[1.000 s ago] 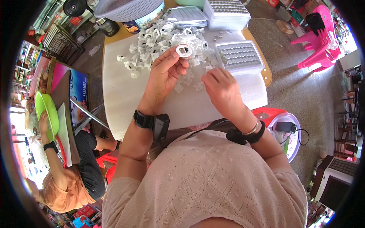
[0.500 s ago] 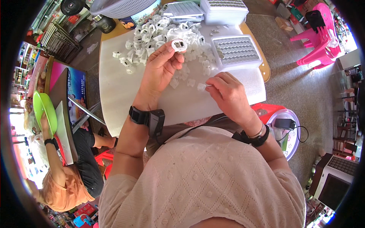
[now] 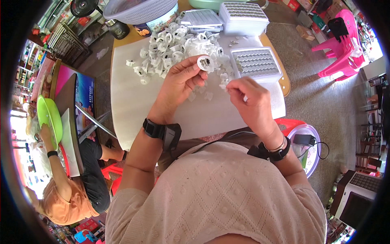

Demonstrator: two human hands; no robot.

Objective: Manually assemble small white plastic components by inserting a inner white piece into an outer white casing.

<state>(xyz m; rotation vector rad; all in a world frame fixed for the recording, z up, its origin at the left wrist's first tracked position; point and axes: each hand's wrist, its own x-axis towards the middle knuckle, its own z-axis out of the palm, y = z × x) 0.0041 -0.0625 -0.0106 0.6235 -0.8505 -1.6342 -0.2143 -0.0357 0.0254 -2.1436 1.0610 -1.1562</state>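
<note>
My left hand [image 3: 178,83] is raised over the table, thumb and fingers closed on a round white plastic part [image 3: 206,63]. Metal-looking pieces show in the middle of that part. To its right, my right hand [image 3: 254,101] has its fingers curled together, just in front of a white tray [image 3: 263,77] with rows of small round pieces. A small whitish bit shows by its fingers, too little to name. Behind my left hand lies a heap of white plastic parts [image 3: 162,53]. Several small translucent pieces [image 3: 208,96] lie loose between the hands.
A stack of white trays [image 3: 245,26], a grey basket [image 3: 138,12] and a dark flask [image 3: 118,29] stand along the far side. At left, another person [image 3: 69,195] reaches into a green basin [image 3: 50,118]. Pink chairs [image 3: 345,49] and a lilac basin [image 3: 313,158] are at right.
In the picture, the table and both hands sit a little lower and further right. My right hand has moved from a loose translucent piece toward the tray; my left keeps the round part.
</note>
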